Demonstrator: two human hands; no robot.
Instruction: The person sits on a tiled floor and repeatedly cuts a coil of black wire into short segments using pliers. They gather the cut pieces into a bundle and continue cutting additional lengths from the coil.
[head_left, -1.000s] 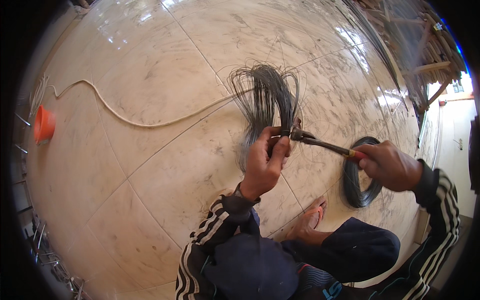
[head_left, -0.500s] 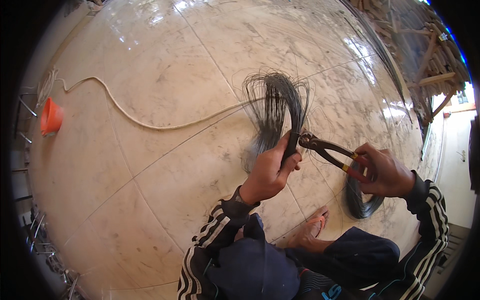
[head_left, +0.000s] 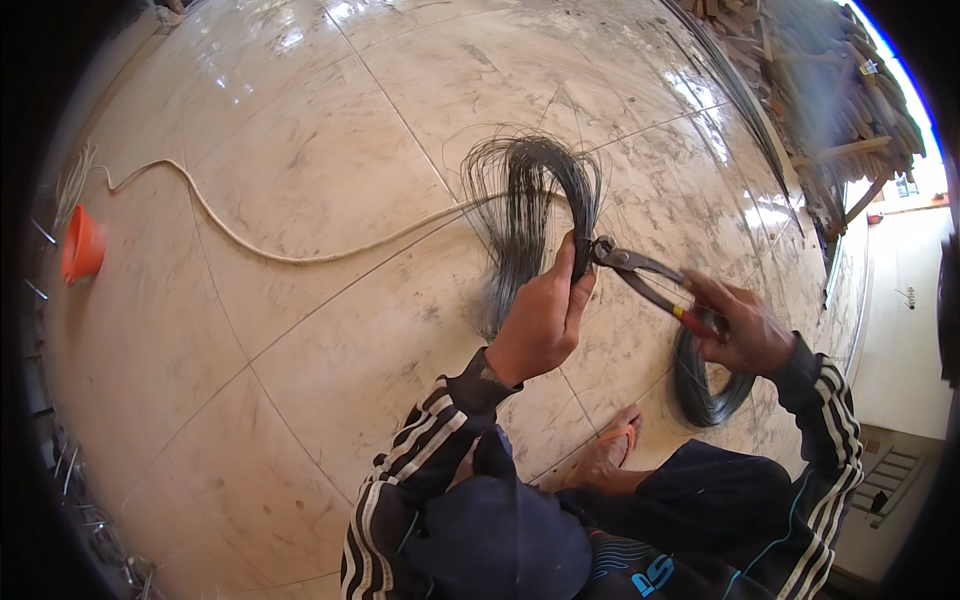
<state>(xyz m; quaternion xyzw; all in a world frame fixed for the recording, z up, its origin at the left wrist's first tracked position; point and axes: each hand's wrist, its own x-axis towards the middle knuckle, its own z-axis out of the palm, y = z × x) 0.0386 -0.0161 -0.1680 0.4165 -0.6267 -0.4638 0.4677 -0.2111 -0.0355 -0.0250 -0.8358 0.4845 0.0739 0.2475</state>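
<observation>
A looped bundle of thin dark wire (head_left: pixel 540 165) rises from my left hand (head_left: pixel 545 320), whose fingers and thumb are wrapped round its gathered end. Loose strands fan out at the top and hang down on the far left side. My right hand (head_left: pixel 745 325) grips the red and yellow handles of a pair of end-cutting pincers (head_left: pixel 645 275). The pincers' jaws meet the right side of the bundle, just above my left thumb; whether they bite on a strand is too small to tell. A second coil of dark wire (head_left: pixel 700 400) lies on the floor below my right hand.
A pale rope (head_left: pixel 300 260) runs across the tiled floor (head_left: pixel 310 350) from behind the bundle towards an orange bucket (head_left: pixel 84 245) at the far left. Stacked timber (head_left: pixel 850 110) and long thin rods (head_left: pixel 745 95) lie at the upper right. My sandalled foot (head_left: pixel 610 455) is close below.
The pincers' handles have come closer together, and my right hand has tightened round them. The whole view has shifted slightly, moving everything a little left. My left hand keeps its hold on the wire.
</observation>
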